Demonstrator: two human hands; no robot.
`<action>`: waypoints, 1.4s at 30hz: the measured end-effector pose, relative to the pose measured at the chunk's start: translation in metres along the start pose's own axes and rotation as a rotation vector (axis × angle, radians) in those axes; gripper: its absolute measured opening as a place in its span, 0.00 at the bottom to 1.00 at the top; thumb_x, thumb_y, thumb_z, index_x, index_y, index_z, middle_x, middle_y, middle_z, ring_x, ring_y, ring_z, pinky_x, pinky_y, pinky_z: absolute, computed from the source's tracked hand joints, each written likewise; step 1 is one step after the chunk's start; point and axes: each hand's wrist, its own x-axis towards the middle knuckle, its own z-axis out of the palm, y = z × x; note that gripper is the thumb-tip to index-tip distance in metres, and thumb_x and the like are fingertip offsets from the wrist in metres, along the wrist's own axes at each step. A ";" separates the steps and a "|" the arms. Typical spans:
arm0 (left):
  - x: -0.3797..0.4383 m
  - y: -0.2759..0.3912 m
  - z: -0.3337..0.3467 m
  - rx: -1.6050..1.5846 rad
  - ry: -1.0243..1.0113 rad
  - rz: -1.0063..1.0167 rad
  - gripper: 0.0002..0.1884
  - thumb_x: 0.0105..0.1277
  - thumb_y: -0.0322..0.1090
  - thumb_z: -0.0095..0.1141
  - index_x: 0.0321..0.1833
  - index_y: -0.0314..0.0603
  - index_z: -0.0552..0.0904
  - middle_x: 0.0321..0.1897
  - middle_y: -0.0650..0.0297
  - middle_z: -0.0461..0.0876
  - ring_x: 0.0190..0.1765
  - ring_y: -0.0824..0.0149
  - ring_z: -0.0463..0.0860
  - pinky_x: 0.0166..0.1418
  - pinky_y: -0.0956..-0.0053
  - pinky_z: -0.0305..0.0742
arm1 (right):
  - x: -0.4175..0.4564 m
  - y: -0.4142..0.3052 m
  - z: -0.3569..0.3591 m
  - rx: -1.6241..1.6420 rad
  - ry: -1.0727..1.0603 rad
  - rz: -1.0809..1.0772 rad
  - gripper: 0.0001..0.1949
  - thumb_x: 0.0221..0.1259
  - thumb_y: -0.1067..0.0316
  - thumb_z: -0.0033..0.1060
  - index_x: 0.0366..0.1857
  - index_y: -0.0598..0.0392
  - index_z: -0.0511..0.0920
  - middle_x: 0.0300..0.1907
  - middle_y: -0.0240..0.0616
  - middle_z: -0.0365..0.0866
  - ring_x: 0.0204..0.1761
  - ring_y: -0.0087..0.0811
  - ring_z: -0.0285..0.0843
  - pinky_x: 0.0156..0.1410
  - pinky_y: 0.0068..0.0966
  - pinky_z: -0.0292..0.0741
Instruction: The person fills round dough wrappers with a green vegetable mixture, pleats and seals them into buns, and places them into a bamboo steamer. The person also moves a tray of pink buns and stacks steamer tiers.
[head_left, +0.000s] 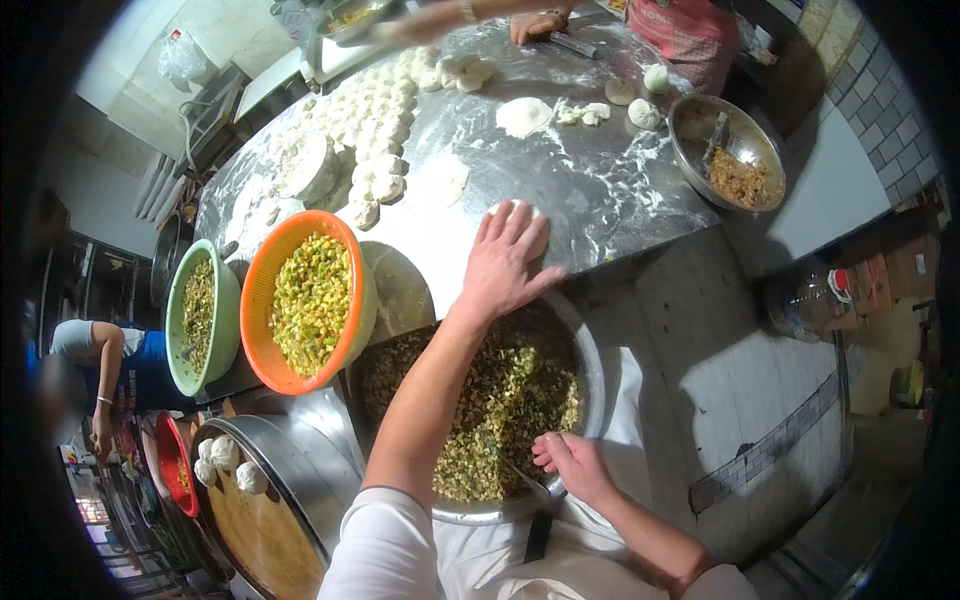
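Observation:
My left hand (506, 262) lies palm down over a round piece of dough (517, 210) at the near edge of the floured metal table (480, 127). Its fingers point away from me, and most of the dough is hidden beneath it. My right hand (577, 465), fingers loosely curled, is over the near right rim of a large metal basin (589, 367). Whether anything is inside those fingers cannot be seen. Chopped green and brown filling (495, 442) is in the basin, with a metal utensil (531, 480) against its near side.
An orange colander (251, 300) and a green bowl (225, 322) hold chopped vegetables. Filled buns (382, 176) crowd the table's left. A metal bowl of filling (675, 142) stands right. Across the table, a person's hand (536, 26) is by a metal-bladed tool (574, 45). Another person (112, 352) is left.

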 end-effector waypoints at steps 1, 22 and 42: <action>-0.017 -0.003 -0.010 0.023 -0.007 -0.013 0.44 0.64 0.71 0.50 0.74 0.46 0.68 0.75 0.50 0.61 0.79 0.46 0.54 0.80 0.49 0.47 | -0.001 0.002 0.000 -0.005 -0.008 0.003 0.20 0.77 0.55 0.47 0.44 0.65 0.81 0.37 0.40 0.86 0.36 0.26 0.84 0.40 0.24 0.80; 0.098 0.085 0.043 -0.142 0.132 -0.044 0.26 0.65 0.55 0.60 0.59 0.46 0.79 0.66 0.53 0.72 0.72 0.44 0.65 0.74 0.49 0.60 | -0.013 0.025 -0.022 0.087 0.071 0.022 0.21 0.77 0.55 0.50 0.32 0.65 0.79 0.23 0.27 0.78 0.30 0.17 0.72 0.35 0.24 0.72; -0.249 0.025 -0.045 -1.495 0.796 -1.009 0.12 0.74 0.33 0.55 0.53 0.31 0.82 0.46 0.62 0.85 0.45 0.71 0.83 0.52 0.73 0.77 | -0.010 -0.012 0.050 -0.004 -0.093 -0.046 0.22 0.77 0.53 0.48 0.46 0.66 0.80 0.37 0.41 0.85 0.34 0.26 0.83 0.38 0.21 0.79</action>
